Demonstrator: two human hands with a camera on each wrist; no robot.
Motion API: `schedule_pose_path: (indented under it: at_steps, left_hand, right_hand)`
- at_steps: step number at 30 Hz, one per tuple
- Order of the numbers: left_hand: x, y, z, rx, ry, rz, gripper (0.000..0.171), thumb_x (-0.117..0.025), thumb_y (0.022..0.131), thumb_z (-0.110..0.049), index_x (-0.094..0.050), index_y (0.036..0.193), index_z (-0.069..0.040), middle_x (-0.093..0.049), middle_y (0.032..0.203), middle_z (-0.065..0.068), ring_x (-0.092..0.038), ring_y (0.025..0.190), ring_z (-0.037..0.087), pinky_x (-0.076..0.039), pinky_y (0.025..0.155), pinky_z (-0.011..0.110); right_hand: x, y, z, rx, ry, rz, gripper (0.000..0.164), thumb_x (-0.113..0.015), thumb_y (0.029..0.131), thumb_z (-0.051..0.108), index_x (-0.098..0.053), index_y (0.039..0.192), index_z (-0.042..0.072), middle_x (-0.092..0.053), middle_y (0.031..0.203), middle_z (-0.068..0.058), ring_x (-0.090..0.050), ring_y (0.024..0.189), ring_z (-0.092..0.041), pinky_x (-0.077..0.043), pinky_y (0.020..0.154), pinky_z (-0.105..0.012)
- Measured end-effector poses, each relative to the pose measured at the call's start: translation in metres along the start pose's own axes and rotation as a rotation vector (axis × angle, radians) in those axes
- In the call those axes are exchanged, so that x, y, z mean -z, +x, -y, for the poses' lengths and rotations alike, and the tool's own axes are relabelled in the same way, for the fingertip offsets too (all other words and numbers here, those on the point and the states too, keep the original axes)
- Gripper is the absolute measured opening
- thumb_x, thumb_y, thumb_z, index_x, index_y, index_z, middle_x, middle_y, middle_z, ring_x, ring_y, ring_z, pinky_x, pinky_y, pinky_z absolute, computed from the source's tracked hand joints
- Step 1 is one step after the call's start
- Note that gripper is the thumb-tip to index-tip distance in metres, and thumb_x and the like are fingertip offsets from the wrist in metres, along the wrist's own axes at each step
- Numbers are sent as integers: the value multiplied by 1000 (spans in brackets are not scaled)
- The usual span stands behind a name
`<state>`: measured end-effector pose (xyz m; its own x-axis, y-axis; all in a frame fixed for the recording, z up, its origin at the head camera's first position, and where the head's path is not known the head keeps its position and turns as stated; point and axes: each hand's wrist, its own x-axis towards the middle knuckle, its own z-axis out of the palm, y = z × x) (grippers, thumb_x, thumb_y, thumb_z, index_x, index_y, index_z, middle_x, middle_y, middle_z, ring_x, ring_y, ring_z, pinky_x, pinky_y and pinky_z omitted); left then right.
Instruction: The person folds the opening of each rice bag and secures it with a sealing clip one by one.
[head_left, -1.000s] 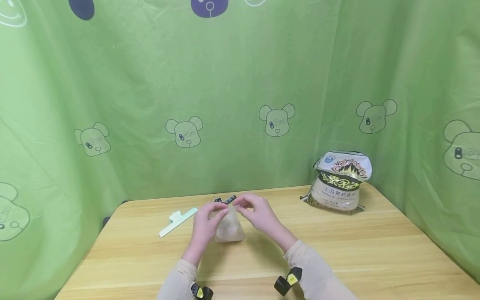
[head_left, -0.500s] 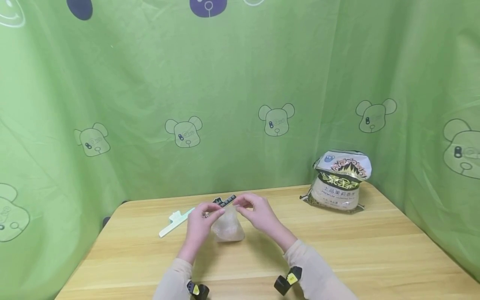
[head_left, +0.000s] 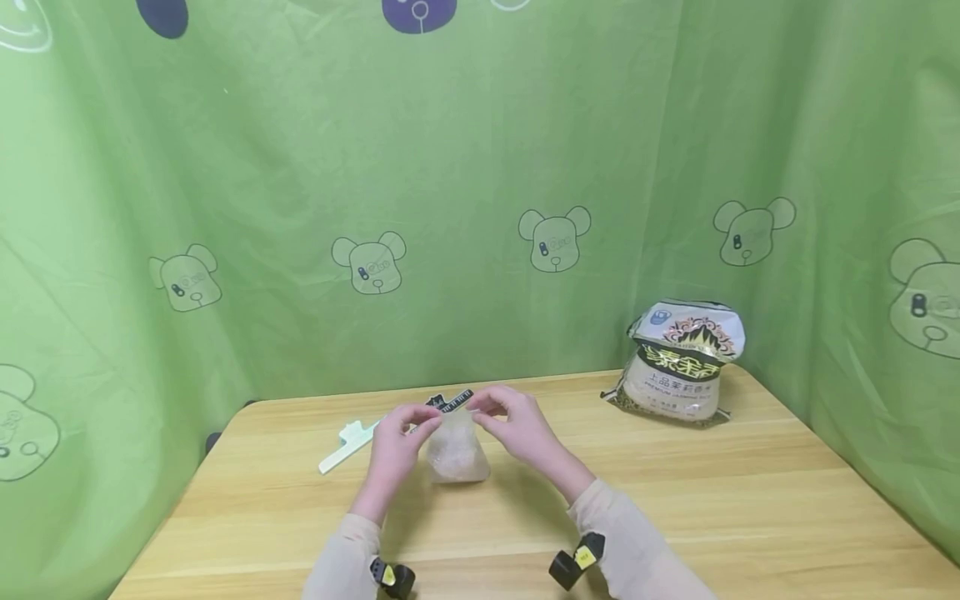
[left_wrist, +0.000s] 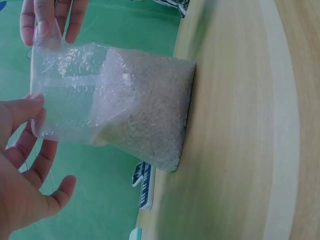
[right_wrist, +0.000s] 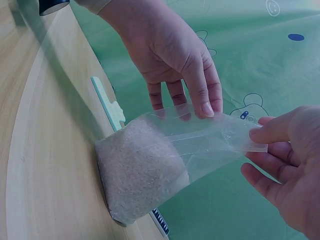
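A clear plastic bag of rice (head_left: 457, 457) stands upright on the table, its lower part filled and its upper part loose film. My left hand (head_left: 397, 442) pinches the top edge on one side between thumb and forefinger; the other fingers are spread away. On the opposite side my right hand (head_left: 519, 423) pinches the top, with the thumb on the film in the right wrist view. Behind the bag lies a black-and-white clip (head_left: 456, 402) with a piano-key pattern, partly hidden. Left of my left hand is a mint-green bag clip (head_left: 348, 447), one end covered by that hand.
A large printed jasmine rice bag (head_left: 675, 367), its top folded over, stands at the back right of the wooden table (head_left: 712, 508). A green curtain (head_left: 465, 333) with bear heads hangs around the back and sides.
My left hand has shifted a little left, now covering the mint-green clip's end and showing more of the piano-key clip. My right hand has hardly moved.
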<state>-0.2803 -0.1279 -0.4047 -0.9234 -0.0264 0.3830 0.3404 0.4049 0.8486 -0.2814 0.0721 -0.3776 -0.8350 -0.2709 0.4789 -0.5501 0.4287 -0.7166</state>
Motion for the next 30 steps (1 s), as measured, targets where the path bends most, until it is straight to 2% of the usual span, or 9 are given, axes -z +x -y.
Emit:
schedule_pose_path:
  at_steps: [3,9,24,30]
  left_hand:
    - [2,0,1,-20,-2,11,14,-72,86,-14,-73,100,-12,-73,98,6,-64,93,19,-48,97,52]
    - [6,2,2,-54,20,35,16,-70,86,-9,-74,102,-10,-74,99,7,-65,93,20,-50,96,49]
    - [12,3,7,-33,21,96,22,-65,88,-4,-73,106,-13,-72,107,7,-64,103,24,-49,100,52]
    - [14,4,7,9,17,117,21,-66,89,-7,-72,108,-12,-72,110,7,-64,106,24,-47,102,51]
  right_hand:
    - [0,0,-1,-3,4,1,15,-68,87,4,-70,101,9,-73,101,-7,-69,91,-19,-58,84,-32]
    - [0,0,0,-5,15,0,16,-68,87,4,-70,101,8,-74,101,-8,-69,91,-20,-58,84,-31]
    - [-1,0,-2,-3,12,0,15,-68,87,3,-70,101,8,-73,101,-7,-69,91,-20,-58,83,-29]
    - [0,0,-1,-16,21,-3,15,-67,87,3,-69,101,9,-73,102,-7,-69,91,-20,-58,84,-31]
